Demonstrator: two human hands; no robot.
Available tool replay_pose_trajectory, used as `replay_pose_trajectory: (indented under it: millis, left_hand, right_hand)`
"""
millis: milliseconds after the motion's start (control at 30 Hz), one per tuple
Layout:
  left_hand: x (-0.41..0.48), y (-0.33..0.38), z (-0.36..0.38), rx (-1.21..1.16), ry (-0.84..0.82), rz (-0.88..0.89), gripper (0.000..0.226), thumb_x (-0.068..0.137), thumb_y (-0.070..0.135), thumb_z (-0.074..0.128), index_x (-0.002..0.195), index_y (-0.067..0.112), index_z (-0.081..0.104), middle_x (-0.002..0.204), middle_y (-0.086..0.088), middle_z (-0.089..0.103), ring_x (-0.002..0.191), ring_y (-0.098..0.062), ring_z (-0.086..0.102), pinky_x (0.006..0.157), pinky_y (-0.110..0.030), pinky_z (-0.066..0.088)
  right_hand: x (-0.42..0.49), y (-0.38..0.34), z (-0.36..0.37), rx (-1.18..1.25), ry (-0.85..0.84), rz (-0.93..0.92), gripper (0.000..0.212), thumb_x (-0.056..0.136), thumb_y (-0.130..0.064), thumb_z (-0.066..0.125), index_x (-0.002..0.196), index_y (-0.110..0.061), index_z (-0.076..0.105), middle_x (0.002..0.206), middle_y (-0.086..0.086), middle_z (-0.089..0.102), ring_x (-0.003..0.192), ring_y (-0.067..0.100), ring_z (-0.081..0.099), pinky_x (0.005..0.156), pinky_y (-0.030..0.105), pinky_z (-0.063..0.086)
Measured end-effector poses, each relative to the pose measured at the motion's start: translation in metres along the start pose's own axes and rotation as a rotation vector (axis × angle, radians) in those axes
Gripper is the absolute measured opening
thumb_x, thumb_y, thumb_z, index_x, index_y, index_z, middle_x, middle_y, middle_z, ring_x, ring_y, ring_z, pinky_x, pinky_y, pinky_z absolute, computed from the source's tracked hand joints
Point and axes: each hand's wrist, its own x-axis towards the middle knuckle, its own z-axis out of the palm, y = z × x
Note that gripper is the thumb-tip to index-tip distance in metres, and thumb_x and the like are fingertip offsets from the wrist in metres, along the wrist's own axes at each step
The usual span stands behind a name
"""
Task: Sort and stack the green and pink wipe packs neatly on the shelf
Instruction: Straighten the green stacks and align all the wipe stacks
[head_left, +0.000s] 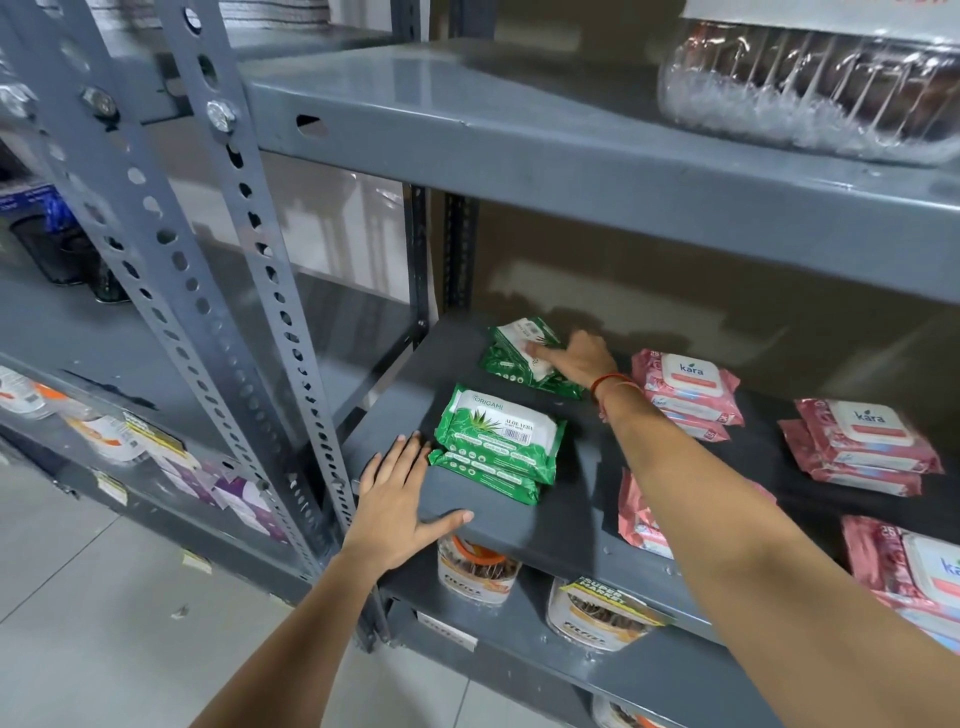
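while the flat, open-fingered left hand (395, 499) is resting beside stacked green plastic wipe packs (498, 441), the right hand (576, 358) is touching the rear green pack (506, 348) with extended fingers (540, 354).

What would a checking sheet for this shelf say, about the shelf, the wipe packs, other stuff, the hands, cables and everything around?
Surface: grey metal shelf, packs spread in separate piles.
Job's things: front green packs, two stacked; back green packs, lying askew; rear pink stack; right pink stack; hidden pink stack, partly behind the right forearm; edge pink stack, cut off by the frame.
Clutter: jars on the shelf below; plastic-wrapped bundle above.
Hands: left hand flat on the shelf's front edge; right hand touches the back green packs, grip blurred.
Cables: nothing seen.
Surroundings: neighbouring rack, tiled floor.
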Motion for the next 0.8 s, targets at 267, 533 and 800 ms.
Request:
replay_pose_trajectory:
  millis: [267,533,800]
  left_hand:
    - [0.0,0.001,-0.002,0.008,-0.005,0.001,0.12,0.062,0.092,0.002,0.145,0.008,0.021,0.155,-0.005,0.01,0.142,-0.017,-0.003,0.11,-0.036,-0.007]
    - [0.001,0.0,-0.001,-0.022,0.007,0.002,0.119,0.063,0.093,0.005,0.144,0.007,0.023,0.155,-0.006,0.013,0.141,-0.017,-0.001,0.111,-0.038,-0.004]
    - [0.002,-0.002,0.002,0.0,-0.006,-0.003,0.119,0.063,0.093,0.005,0.145,0.009,0.02,0.155,-0.005,0.01,0.142,-0.017,-0.003,0.11,-0.038,-0.006]
  right_hand:
    - [0.014,0.001,-0.028,-0.277,-0.212,-0.471,0.064,0.087,-0.017,0.066,0.145,-0.017,0.038,0.152,0.01,0.036,0.14,0.027,0.033,0.115,0.031,0.021]
    - [0.006,-0.01,0.002,-0.409,-0.153,-0.381,0.058,0.09,-0.038,0.06,0.143,-0.023,0.041,0.151,0.011,0.037,0.137,0.034,0.034,0.112,0.041,0.032]
    - [0.001,-0.042,-0.012,-0.223,-0.157,-0.143,0.071,0.091,-0.05,0.052,0.142,-0.002,0.036,0.143,0.02,0.045,0.131,0.033,0.044,0.104,0.034,0.037]
